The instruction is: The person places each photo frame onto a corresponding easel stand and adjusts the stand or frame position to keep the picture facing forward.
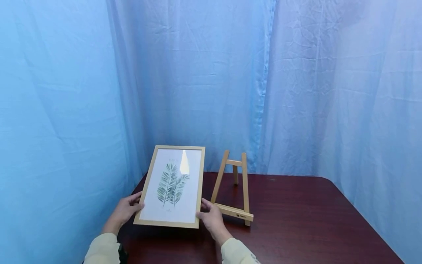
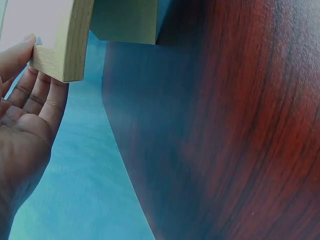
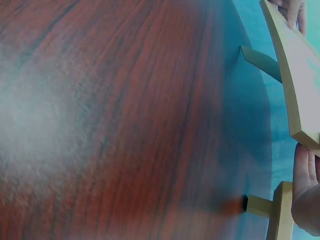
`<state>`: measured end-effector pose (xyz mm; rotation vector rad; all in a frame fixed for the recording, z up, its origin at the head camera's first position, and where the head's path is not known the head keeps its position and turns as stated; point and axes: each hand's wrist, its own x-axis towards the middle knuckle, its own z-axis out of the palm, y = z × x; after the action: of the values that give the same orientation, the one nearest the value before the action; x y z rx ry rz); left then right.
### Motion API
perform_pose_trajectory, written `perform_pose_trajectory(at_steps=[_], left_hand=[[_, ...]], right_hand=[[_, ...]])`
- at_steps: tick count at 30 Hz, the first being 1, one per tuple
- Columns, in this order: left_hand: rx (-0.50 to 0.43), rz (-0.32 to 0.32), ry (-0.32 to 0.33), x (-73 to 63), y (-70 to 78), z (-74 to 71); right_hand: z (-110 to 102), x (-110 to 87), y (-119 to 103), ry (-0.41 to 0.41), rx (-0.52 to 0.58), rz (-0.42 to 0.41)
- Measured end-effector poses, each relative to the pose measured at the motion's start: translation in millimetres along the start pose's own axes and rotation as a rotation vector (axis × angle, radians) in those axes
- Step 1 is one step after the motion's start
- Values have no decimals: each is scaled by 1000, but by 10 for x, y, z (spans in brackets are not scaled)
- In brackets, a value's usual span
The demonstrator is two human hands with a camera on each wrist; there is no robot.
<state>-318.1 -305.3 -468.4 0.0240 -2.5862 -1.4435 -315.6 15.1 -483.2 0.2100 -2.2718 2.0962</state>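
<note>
A picture frame point(image 1: 169, 187) with a pale wood border and a green leaf print is held by both hands, leaning back over the table's left part. My left hand point(image 1: 123, 211) grips its lower left side, thumb on the front and fingers behind, as the left wrist view also shows at the frame's corner point(image 2: 74, 40). On the lower right side, my right hand point(image 1: 212, 220) pinches the border the same way. Just right of that hand stands a small wooden easel point(image 1: 245, 183) with nothing on its ledge. A support leg point(image 3: 262, 64) juts from behind the frame in the right wrist view.
The dark red wood-grain table point(image 1: 296, 220) extends to the right of the easel. Blue curtains point(image 1: 204, 80) hang behind the table and on both sides. A bright reflection point(image 1: 184, 163) lies on the frame's glossy front.
</note>
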Motion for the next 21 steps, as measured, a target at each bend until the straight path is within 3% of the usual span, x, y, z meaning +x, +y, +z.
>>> perform_pose_trajectory(at_steps=[9,15,21], left_hand=[[-2,8,9,50,118,23],[-9,47,12,94,164,44],[-32,71,22,125,208,54]], right_hand=[[-105,60,-90,-13,51,4],[-160,77,-171,-31,108,-20],[-204,95,-247,-23,82,-1]])
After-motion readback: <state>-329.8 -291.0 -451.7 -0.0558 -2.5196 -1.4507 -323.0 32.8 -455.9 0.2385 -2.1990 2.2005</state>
